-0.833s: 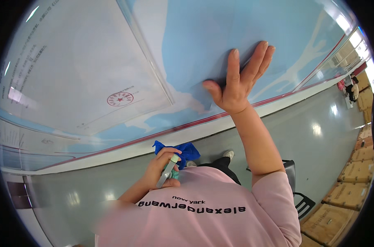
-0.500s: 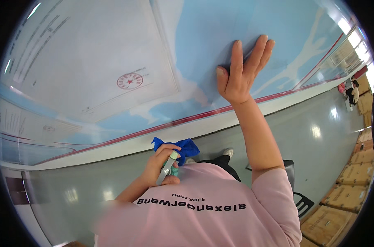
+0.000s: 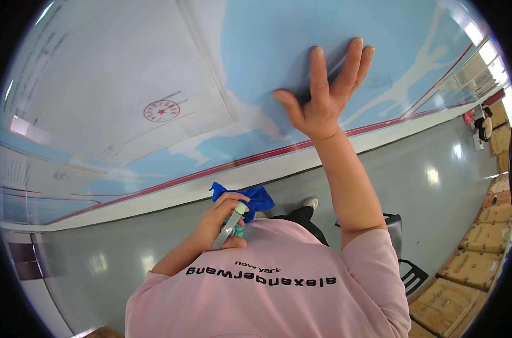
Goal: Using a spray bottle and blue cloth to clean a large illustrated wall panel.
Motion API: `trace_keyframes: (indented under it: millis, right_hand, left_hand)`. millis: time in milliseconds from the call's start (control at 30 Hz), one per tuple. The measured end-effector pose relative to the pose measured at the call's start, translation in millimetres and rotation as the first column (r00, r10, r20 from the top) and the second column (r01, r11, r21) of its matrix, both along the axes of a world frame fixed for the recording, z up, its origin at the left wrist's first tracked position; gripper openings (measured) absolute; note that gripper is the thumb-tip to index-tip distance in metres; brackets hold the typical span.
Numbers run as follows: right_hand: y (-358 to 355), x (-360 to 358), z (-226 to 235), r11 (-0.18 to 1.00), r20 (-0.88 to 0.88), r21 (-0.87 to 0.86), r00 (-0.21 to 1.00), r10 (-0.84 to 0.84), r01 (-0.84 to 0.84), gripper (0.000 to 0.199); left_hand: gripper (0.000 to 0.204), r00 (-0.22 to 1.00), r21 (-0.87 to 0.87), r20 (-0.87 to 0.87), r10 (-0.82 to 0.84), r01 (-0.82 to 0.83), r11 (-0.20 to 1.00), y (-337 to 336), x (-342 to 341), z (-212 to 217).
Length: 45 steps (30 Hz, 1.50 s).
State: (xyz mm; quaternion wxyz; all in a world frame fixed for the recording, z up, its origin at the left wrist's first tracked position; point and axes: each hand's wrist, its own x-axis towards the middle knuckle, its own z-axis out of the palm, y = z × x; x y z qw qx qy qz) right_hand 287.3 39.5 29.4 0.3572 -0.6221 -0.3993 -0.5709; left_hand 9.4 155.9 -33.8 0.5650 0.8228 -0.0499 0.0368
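Note:
My right hand (image 3: 327,107) is raised against the printed wall panel (image 3: 261,50), its fingers spread over a light blue area. Nothing is held in it, though I cannot tell how much of the palm touches. My left hand (image 3: 213,222), held low near my chest, is closed around a grey and pale green object (image 3: 229,226) with a teal part, possibly a spray bottle. A crumpled blue cloth (image 3: 258,201) sticks out beyond the same fingers and seems to be held with it.
Along the wall's base runs a red stripe (image 3: 239,163) above a white band. A black chair (image 3: 394,234) stands to my right. Wooden crates (image 3: 470,267) line the right side, and a person (image 3: 484,125) sits far off there.
My right hand has shifted slightly left and up on the panel, and its thumb has spread farther out. My left hand keeps its hold with little movement.

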Motion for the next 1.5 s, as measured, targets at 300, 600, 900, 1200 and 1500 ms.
trace_keyframes:
  millis: [300, 600, 900, 1200, 1500]
  right_hand:
    - [7, -15, 1, 1.000, -0.003, 0.006, 1.000, -0.026, 0.026, 0.044]
    - [-3, -8, 2, 0.999, -0.024, 0.020, 0.998, 0.050, -0.049, 0.043]
    - [5, -13, 2, 0.998, -0.024, 0.064, 1.000, 0.017, -0.016, 0.059]
    - [1, -18, 6, 0.999, -0.012, -0.011, 0.999, 0.044, -0.044, 0.056]
    - [-21, -6, 17, 0.979, 0.004, -0.203, 1.000, 0.022, -0.020, 0.060]
  left_hand:
    - [0.069, 0.998, -0.049, -0.058, -0.037, 0.034, 0.998, 3, 7, 3]
    - [0.068, 1.000, -0.018, -0.005, 0.003, -0.003, 1.000, -4, 1, 8]
    - [0.069, 0.999, -0.062, -0.050, 0.004, -0.007, 0.998, -1, 0, 3]
    - [0.069, 0.999, -0.068, -0.033, -0.041, 0.038, 0.997, 6, 5, 1]
    - [0.068, 1.000, -0.015, 0.007, -0.027, 0.027, 1.000, -2, 4, 12]
